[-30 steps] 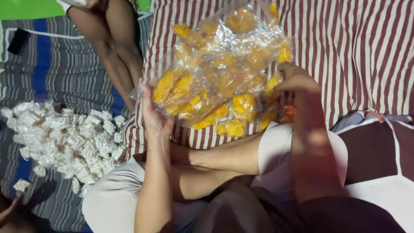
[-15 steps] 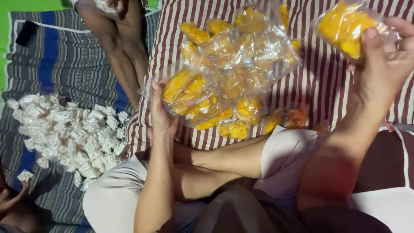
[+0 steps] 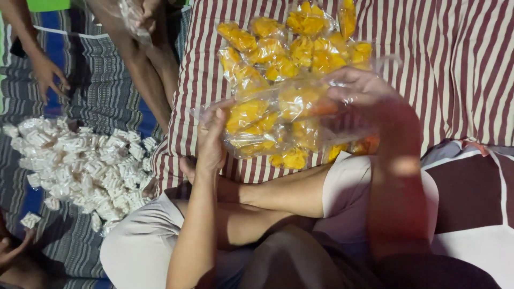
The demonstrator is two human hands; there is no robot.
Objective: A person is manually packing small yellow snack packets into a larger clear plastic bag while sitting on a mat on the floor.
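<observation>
My left hand grips the left edge of a big clear plastic bag that holds several small packets of yellow snacks. My right hand, blurred, reaches into the bag's right side, its fingers curled around one yellow snack packet. More yellow packets lie piled on the red-and-white striped cloth just beyond the bag. I sit cross-legged, my knees below the bag.
A heap of small white wrapped packets lies on a grey striped mat at left. Another person's legs and hand are at top left; a further hand shows at bottom left.
My right hand has come down from the upper right with a yellow packet and gone into the bag. My left hand still holds the bag's edge.
</observation>
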